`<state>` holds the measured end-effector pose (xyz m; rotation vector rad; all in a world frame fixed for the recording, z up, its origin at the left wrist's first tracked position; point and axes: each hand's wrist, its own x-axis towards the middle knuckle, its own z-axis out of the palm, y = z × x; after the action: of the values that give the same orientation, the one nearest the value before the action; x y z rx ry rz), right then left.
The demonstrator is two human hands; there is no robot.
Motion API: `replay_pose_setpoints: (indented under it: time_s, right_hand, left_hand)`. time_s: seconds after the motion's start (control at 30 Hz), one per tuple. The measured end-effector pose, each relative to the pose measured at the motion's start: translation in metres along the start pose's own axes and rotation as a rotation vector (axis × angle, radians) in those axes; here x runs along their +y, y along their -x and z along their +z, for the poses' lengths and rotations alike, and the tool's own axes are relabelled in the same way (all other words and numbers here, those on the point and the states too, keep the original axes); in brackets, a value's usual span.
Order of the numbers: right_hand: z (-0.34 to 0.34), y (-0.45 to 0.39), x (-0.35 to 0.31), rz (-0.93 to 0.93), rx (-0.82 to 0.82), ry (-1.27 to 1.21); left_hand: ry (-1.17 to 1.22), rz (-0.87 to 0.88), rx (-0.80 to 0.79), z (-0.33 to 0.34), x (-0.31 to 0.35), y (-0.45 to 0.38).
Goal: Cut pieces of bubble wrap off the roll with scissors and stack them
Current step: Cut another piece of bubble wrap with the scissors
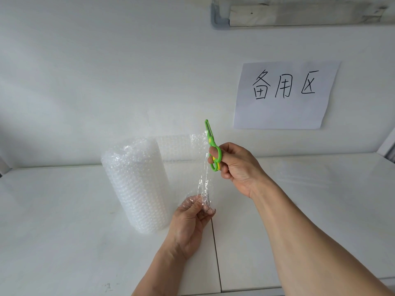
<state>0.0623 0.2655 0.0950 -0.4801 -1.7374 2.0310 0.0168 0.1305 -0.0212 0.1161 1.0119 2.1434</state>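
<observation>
No stack of cut pieces seen yet. Left hand [190, 218] pinches loose clear bubble wrap sheet [183, 150] pulled from standing white bubble wrap roll [136, 184]. Right hand [237, 167] grips small green plastic scissors [212, 146], blades up. Cutting still left.

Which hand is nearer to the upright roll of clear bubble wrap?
Left. The left hand pinches the loose sheet just right of the upright roll of clear bubble wrap; the right hand, holding green plastic scissors, is farther right.
</observation>
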Motion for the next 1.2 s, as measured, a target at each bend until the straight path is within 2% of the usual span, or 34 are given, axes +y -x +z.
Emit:
replay_pose_setpoints:
  time_s: [0.27,0.57,0.77,0.9,1.0,1.2]
  right_hand:
    - [-0.005,0.003,-0.004,-0.010,0.077,0.028]
    - [-0.070,0.043,0.057,0.122,0.120,0.579]
    - [-0.110,0.070,0.077,0.085,0.390,0.957]
    - [-0.118,0.087,0.079,0.126,0.477,1.181]
    - [-0.122,0.093,0.085,0.124,0.518,1.280]
    - [-0.120,0.098,0.086,0.136,0.560,1.302]
  left_hand:
    - [0.005,0.011,-0.004,-0.001,0.000,-0.003]
    - [-0.055,0.043,0.011,0.001,-0.001,-0.001]
    - [-0.093,0.060,0.015,0.008,0.000,0.004]
    - [-0.141,0.082,0.050,0.012,0.000,0.008]
    - [-0.154,0.085,0.104,0.015,-0.002,0.010]
    - [-0.231,0.071,0.129,0.024,-0.004,0.020]
